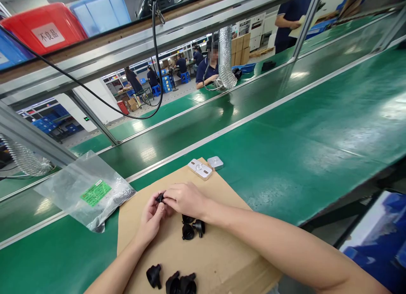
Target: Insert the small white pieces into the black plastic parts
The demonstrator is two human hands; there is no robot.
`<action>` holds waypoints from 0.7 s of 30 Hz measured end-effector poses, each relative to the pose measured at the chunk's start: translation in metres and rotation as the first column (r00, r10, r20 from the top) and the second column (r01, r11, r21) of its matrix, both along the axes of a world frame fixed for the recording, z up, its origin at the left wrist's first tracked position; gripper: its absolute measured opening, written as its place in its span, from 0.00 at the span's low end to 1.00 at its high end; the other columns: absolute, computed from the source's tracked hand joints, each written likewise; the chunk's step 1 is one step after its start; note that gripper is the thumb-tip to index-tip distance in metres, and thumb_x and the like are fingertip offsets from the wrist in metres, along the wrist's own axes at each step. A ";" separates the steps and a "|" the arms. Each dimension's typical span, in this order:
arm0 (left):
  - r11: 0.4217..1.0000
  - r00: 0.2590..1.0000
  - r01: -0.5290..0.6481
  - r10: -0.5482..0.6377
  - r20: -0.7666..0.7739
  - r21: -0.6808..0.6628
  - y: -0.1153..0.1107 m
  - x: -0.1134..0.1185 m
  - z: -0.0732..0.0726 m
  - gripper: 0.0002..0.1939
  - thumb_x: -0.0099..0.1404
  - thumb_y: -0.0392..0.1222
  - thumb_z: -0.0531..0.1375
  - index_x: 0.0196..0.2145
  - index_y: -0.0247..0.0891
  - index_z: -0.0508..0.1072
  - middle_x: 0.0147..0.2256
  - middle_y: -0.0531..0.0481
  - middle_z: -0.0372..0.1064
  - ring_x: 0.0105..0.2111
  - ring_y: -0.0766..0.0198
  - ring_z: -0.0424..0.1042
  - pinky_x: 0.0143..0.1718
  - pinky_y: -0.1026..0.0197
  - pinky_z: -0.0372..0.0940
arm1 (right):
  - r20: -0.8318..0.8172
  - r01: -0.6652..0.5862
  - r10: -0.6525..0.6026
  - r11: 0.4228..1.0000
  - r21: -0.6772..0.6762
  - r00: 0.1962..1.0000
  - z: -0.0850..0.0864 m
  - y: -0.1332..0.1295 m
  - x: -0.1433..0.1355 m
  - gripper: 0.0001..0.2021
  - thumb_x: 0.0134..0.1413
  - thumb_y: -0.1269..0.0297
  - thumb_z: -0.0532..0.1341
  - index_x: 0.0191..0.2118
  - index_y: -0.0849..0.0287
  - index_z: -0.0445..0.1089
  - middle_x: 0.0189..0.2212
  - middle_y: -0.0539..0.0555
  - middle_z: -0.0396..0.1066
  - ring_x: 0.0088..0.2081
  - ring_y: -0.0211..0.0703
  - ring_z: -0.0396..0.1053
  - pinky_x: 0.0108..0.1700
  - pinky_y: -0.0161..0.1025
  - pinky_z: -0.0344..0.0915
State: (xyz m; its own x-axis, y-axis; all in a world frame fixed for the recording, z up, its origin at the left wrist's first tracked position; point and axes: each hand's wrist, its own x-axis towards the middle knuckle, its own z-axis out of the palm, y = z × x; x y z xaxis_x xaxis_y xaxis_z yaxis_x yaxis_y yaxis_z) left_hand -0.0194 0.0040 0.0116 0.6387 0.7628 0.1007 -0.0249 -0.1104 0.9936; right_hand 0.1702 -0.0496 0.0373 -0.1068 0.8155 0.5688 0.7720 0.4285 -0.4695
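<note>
From where I watch, the small black part (160, 197) sits between the person's fingertips, above the left half of the cardboard sheet (222, 251). The left hand (152, 216) cradles it from the near side, thumb and fingers drawn narrow around it; the right hand (187, 199) pinches it from the other side. I read this as one hand steadying the piece while the other works on it, but the fingers hide most of it, so I can't tell how the two grips divide.

Just below the right hand, near the sheet's middle, I see a cluster of black cups (188, 232), probably put there for easy reach. Three more cups (154, 276) lie toward the sheet's near edge, apart from that cluster, perhaps to keep two groups distinct.

At the sheet's far corner lies a slotted metal block (199, 169), with a smaller metal block (215, 162) beside it; there they leave the hands room. The cardboard likely shields the green bench (275, 159). Off its far-left corner, a clear bag (95, 192) lies out of the arms' way.
</note>
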 end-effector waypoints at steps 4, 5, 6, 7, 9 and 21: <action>1.000 1.000 0.007 -0.008 0.029 0.011 0.001 -0.001 -0.001 0.26 0.74 0.54 0.58 0.63 0.38 0.61 0.29 0.50 0.70 0.27 0.65 0.67 0.30 0.63 0.63 | -0.194 0.014 -0.033 0.995 -0.098 0.980 0.005 -0.001 0.005 0.03 0.57 0.65 0.68 0.35 0.57 0.74 0.27 0.47 0.74 0.29 0.37 0.68 0.30 0.35 0.54; 1.000 1.000 0.010 -0.011 0.026 0.015 0.000 -0.001 0.000 0.27 0.75 0.54 0.57 0.64 0.38 0.60 0.29 0.50 0.70 0.27 0.64 0.67 0.31 0.63 0.64 | -0.225 -0.009 -0.020 0.992 -0.129 0.974 0.005 -0.001 0.006 0.03 0.58 0.65 0.67 0.34 0.57 0.74 0.26 0.46 0.73 0.28 0.36 0.67 0.30 0.34 0.54; 1.000 1.000 0.008 -0.008 0.021 0.023 0.000 -0.001 0.000 0.28 0.75 0.54 0.57 0.64 0.38 0.60 0.29 0.50 0.71 0.27 0.64 0.68 0.31 0.62 0.65 | -0.246 -0.043 0.002 0.986 -0.159 0.969 0.004 -0.001 0.007 0.05 0.59 0.66 0.65 0.32 0.57 0.73 0.24 0.45 0.71 0.27 0.36 0.66 0.30 0.34 0.54; 0.999 1.000 -0.008 0.007 0.012 0.035 -0.001 0.000 0.001 0.28 0.74 0.54 0.57 0.64 0.37 0.60 0.29 0.50 0.71 0.27 0.64 0.69 0.31 0.62 0.65 | -0.260 -0.074 0.024 0.979 -0.187 0.965 0.004 0.000 0.008 0.07 0.59 0.67 0.64 0.29 0.58 0.72 0.23 0.45 0.70 0.26 0.35 0.65 0.29 0.34 0.54; 0.995 0.997 -0.076 0.077 -0.013 0.070 -0.003 0.001 0.002 0.27 0.74 0.54 0.58 0.63 0.38 0.60 0.29 0.51 0.71 0.27 0.63 0.71 0.29 0.63 0.66 | -0.290 -0.112 0.038 0.964 -0.242 0.956 0.002 0.001 0.007 0.09 0.59 0.67 0.62 0.27 0.58 0.71 0.21 0.45 0.69 0.24 0.34 0.63 0.27 0.33 0.54; 0.850 0.942 -0.237 0.320 -0.103 0.470 -0.002 -0.008 -0.001 0.11 0.67 0.44 0.64 0.46 0.40 0.75 0.39 0.47 0.76 0.32 0.60 0.76 0.36 0.59 0.72 | -0.209 -0.069 0.034 0.985 -0.159 0.977 -0.004 0.002 0.000 0.02 0.51 0.70 0.66 0.33 0.57 0.75 0.24 0.46 0.72 0.28 0.38 0.68 0.32 0.34 0.59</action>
State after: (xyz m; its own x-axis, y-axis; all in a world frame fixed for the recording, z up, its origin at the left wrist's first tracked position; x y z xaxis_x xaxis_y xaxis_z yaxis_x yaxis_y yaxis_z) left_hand -0.0274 0.0017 0.0107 0.4445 0.8105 0.3814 0.2388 -0.5176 0.8217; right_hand 0.1704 -0.0474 0.0334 -0.0460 0.8961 0.4415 0.6308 0.3688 -0.6827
